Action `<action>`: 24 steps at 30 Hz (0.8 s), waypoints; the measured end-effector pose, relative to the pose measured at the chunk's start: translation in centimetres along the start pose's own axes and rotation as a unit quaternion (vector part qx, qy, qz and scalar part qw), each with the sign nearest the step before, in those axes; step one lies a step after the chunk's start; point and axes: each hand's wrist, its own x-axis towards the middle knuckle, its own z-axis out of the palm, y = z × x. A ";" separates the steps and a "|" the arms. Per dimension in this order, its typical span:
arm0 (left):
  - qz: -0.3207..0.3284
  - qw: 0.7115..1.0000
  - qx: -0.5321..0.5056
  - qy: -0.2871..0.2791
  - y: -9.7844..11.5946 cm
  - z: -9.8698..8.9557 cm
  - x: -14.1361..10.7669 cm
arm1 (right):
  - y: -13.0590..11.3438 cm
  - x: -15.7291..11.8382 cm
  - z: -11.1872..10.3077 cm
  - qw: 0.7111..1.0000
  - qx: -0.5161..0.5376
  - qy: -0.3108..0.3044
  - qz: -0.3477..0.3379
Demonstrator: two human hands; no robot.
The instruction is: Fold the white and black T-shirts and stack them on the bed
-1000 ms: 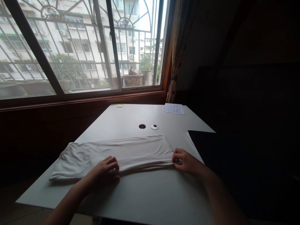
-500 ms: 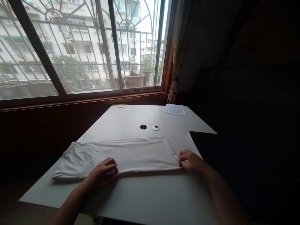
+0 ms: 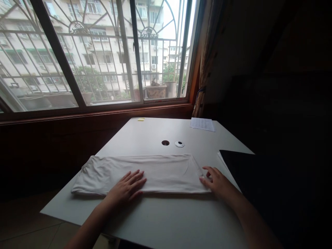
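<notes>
A folded white garment (image 3: 166,173) lies lengthwise across the table, wrinkled toward its left end and smoother toward the right; its exact kind is hidden by the folds. My left hand (image 3: 129,185) rests flat on its near part, left of the middle, fingers stretched out over the fabric. At the garment's right end is my right hand (image 3: 215,180), its thumb and forefinger apart, fingertips at the edge of the cloth. Some of that hand's other fingers are curled and partly hidden.
The white table (image 3: 178,221) has a round hole (image 3: 165,143) with its cover (image 3: 179,144) beside it. Printed paper (image 3: 202,124) and a yellow sticky note (image 3: 141,119) lie at the far edge. A dark flat item (image 3: 238,166) covers the right side. A barred window is beyond.
My left hand has gone from curled at the garment's near edge to spread flat on top. My right hand's fingers have loosened from the corner. The view has shifted slightly left.
</notes>
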 end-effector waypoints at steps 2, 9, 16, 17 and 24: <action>-0.004 0.999 0.016 -0.028 0.1 0.1 0.1 | -0.5 0.1 0.0 0.999 0.022 -0.013 0.025; -0.018 0.997 0.033 -0.071 1.0 -0.1 0.1 | -2.0 -0.1 -0.8 0.990 0.062 -0.092 0.091; -0.033 0.995 0.040 -0.090 2.1 0.3 1.1 | -0.7 0.3 -0.6 0.988 0.101 -0.061 0.096; -0.034 0.994 0.039 -0.094 2.3 0.4 1.4 | -0.6 0.5 -0.6 0.988 0.105 -0.050 0.103; -0.017 0.997 0.032 -0.075 3.1 1.0 2.1 | -0.1 0.4 -1.4 0.991 0.050 -0.048 0.113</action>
